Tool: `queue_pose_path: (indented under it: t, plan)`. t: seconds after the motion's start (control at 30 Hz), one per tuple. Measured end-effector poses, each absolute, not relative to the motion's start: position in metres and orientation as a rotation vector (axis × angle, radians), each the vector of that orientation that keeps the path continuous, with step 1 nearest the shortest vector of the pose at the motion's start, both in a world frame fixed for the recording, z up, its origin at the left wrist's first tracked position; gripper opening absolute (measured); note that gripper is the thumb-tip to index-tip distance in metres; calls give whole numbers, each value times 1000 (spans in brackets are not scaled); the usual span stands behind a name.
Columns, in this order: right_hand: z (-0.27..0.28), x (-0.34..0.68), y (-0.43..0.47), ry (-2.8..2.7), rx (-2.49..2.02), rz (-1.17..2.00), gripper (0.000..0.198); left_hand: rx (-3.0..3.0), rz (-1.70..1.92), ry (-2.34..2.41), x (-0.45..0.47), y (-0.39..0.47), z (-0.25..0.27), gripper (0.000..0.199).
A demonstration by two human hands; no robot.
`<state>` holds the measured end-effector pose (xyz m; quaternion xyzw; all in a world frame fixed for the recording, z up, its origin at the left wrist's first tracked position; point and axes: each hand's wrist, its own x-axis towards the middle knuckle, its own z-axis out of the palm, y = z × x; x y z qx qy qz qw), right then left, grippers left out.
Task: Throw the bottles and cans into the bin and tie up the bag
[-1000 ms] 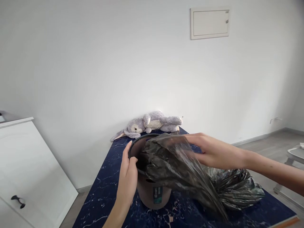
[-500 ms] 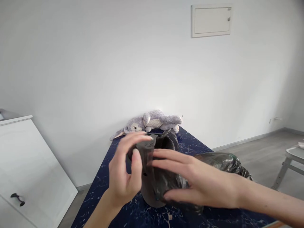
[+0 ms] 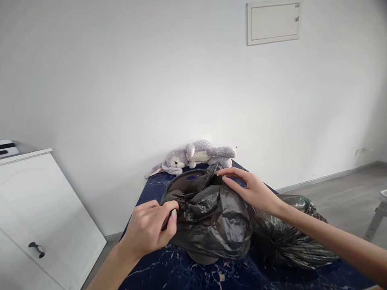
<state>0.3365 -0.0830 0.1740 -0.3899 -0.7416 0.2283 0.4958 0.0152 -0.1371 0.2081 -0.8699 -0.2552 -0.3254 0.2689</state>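
Observation:
A black trash bag hangs over the near side of a dark grey trash bin, whose far rim with a slot handle shows bare. My left hand is closed on the bag's edge at the bin's left side. At the bin's right rear, my right hand pinches the bag between thumb and fingers. The bin stands on a dark blue marble-patterned table. Most of the bin's body is hidden under the bag.
A grey plush bunny lies at the table's far edge by the wall. To the right sits a filled, knotted black bag. A white cabinet stands at left, and part of a grey stool shows at right.
The bag now spreads over the bin's near side. My left hand has moved down and closed on its edge; my right hand has moved back to the right rear rim.

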Motion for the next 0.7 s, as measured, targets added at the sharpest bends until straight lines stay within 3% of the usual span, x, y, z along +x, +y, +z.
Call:
queue_pose_path:
  t: [0.2,0.3,0.43,0.5,0.7]
  plan:
    - [168,331,-47,-1616,-1020,493,41,-2102,-1179,-1201,-10,-140,212,9]
    - [180,329,-31,-1782,-1015,397,54,-2108,-1192,-1485,-2,-133,231,24]
    - [188,324,-6,-1934,-1008,568,26,-2460,-921,-1831,8,-122,249,36]
    - [187,322,7,-1899,-1016,633,22,-2494,-895,-1938,6,-119,250,40]
    - [173,311,43,-1684,-1024,887,28,-2369,-1410,-2130,-7,-90,233,53]
